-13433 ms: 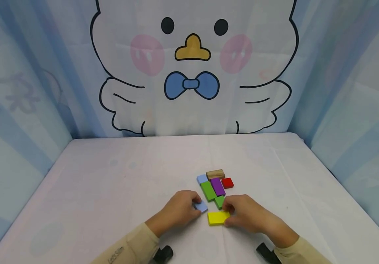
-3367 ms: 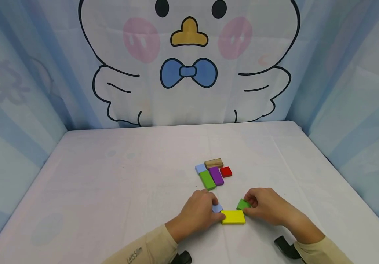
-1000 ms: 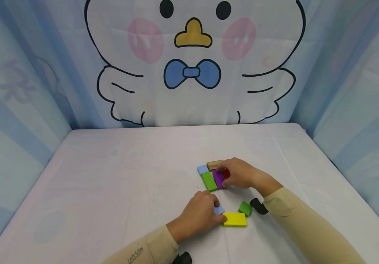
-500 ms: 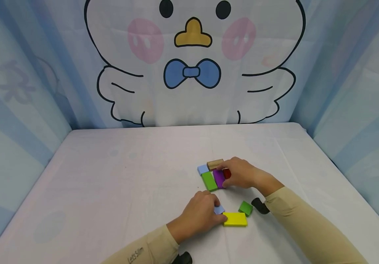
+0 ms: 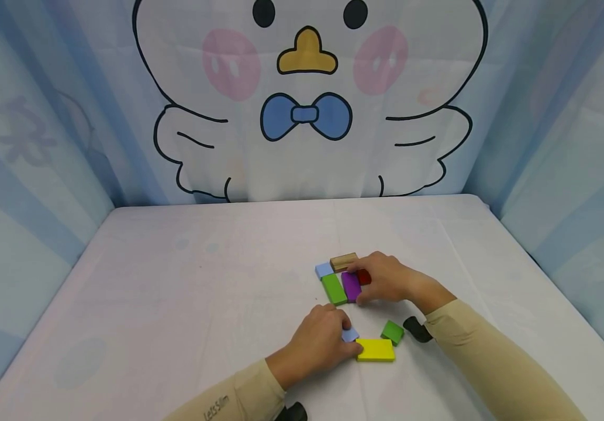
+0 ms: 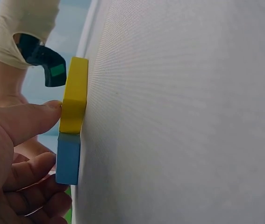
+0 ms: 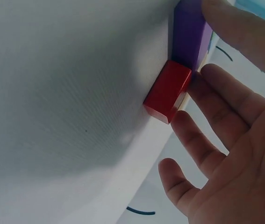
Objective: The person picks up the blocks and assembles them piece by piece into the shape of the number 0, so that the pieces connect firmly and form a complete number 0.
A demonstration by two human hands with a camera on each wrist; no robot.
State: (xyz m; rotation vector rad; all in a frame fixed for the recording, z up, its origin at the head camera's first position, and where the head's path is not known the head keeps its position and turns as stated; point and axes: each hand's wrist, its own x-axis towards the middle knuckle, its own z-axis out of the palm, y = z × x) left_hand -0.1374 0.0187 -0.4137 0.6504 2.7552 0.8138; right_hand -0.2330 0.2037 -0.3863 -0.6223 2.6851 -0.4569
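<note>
My left hand rests at the near group of blocks. Its thumb lies on the end of the yellow block, and its curled fingers are at the light blue block. In the left wrist view the yellow block and blue block meet end to end. Farther away, my right hand pinches the purple block between thumb and fingers. Below that hand's fingers sits the red block, partly covered in the head view; the right wrist view shows the red block against the purple one.
A large green block, a small light blue block and a wood-coloured block lie around the purple one. A small green block lies at the yellow block's far right corner. Patterned curtains surround the white table.
The small green block went from the far group to beside the yellow block, which shifted right. My right hand let it go and reached the purple block, which has slid slightly right.
</note>
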